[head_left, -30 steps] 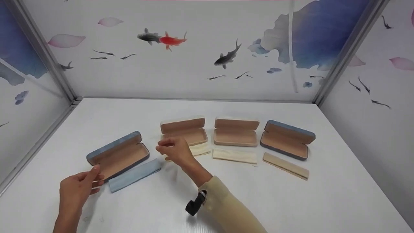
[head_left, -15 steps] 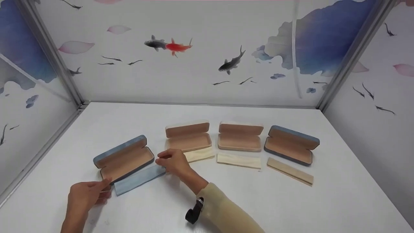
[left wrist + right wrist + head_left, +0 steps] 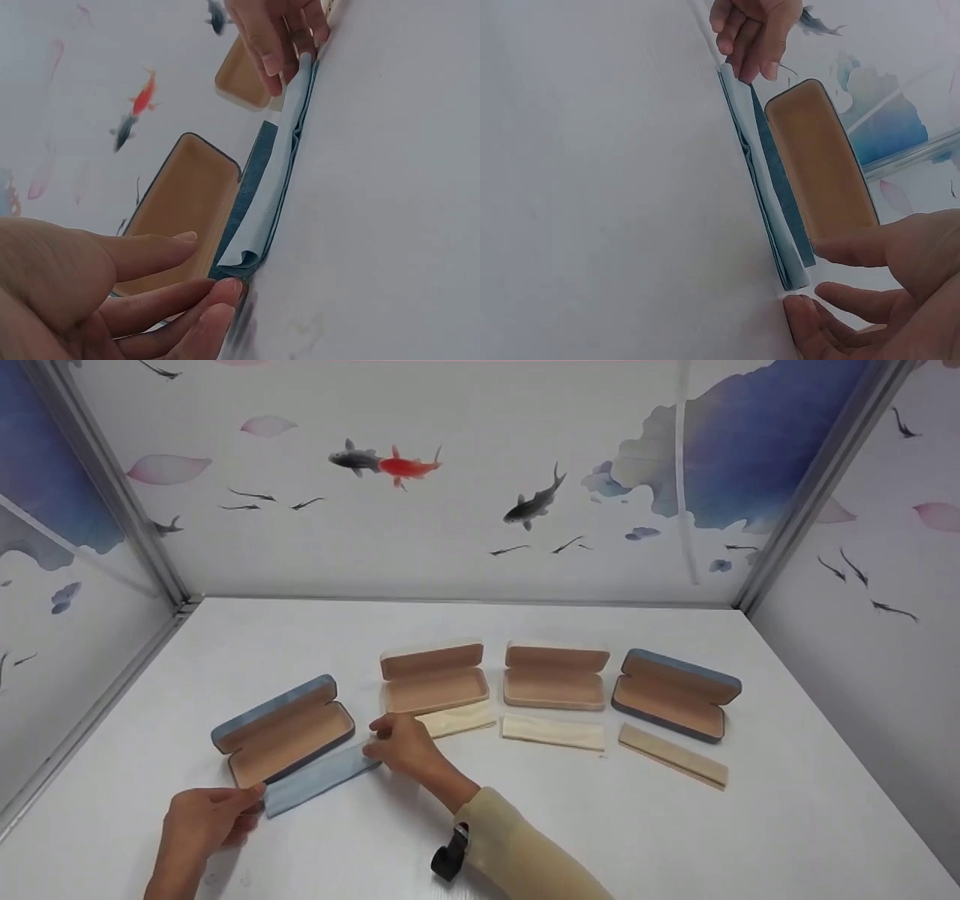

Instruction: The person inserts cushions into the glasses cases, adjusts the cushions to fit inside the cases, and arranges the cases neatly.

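Note:
A folded light blue cloth [image 3: 322, 778] lies along the front side of a blue glasses case [image 3: 292, 742], whose lid is raised to show a tan inside. At the cloth's left end is my left hand [image 3: 206, 821]; in the left wrist view its fingertips [image 3: 232, 289] touch the cloth's end, the thumb held apart. By the opposite end, my right hand [image 3: 409, 746] has thumb and fingers spread, as the right wrist view shows, with the cloth's end [image 3: 799, 279] near the fingertips. Neither hand visibly pinches it.
Two cream glasses cases [image 3: 436, 690] [image 3: 553, 688] and another blue case [image 3: 667, 706] stand to the right, lids raised. Before them lie folded cream cloths [image 3: 461, 720] [image 3: 553, 732] and a beige cloth [image 3: 673, 756]. Printed panels wall the white table [image 3: 600, 840].
My right hand has come down from above the left cream case to the blue cloth's right end. My left hand has shifted from the blue case's corner to the cloth's left end.

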### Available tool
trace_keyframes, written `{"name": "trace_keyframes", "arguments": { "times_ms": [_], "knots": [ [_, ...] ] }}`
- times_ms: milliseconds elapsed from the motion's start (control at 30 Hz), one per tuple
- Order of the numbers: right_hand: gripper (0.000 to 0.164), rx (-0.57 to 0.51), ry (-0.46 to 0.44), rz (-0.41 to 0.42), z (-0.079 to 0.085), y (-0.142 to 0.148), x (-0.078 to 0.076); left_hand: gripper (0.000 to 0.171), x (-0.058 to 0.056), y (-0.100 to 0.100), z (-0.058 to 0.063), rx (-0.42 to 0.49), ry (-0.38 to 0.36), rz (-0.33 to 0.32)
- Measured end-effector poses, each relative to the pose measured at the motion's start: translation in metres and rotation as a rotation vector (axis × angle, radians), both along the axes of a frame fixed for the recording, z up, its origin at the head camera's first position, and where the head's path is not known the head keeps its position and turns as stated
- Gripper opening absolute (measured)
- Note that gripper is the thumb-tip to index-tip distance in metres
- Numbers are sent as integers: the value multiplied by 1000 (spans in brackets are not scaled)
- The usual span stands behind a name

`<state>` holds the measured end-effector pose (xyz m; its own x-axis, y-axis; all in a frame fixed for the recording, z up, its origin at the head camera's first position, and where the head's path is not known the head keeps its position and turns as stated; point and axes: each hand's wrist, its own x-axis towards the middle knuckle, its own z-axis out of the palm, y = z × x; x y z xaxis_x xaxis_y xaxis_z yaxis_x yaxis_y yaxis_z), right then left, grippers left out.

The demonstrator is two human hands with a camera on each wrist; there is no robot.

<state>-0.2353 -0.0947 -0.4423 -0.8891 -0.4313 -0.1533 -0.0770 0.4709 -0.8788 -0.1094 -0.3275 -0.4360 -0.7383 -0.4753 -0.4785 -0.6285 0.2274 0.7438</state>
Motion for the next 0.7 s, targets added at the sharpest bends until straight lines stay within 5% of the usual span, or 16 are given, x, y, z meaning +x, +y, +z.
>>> {"name": "trace_keyframes", "arguments": {
  "times_ms": [267, 700],
  "knots": [
    [35, -2, -16, 52, -6, 3, -8, 33, -4, 10, -7, -52, 23, -35],
    [30, -18, 42, 59, -10, 1, -8, 29, -2, 16, -5, -97, 26, -84]
  ]
}}
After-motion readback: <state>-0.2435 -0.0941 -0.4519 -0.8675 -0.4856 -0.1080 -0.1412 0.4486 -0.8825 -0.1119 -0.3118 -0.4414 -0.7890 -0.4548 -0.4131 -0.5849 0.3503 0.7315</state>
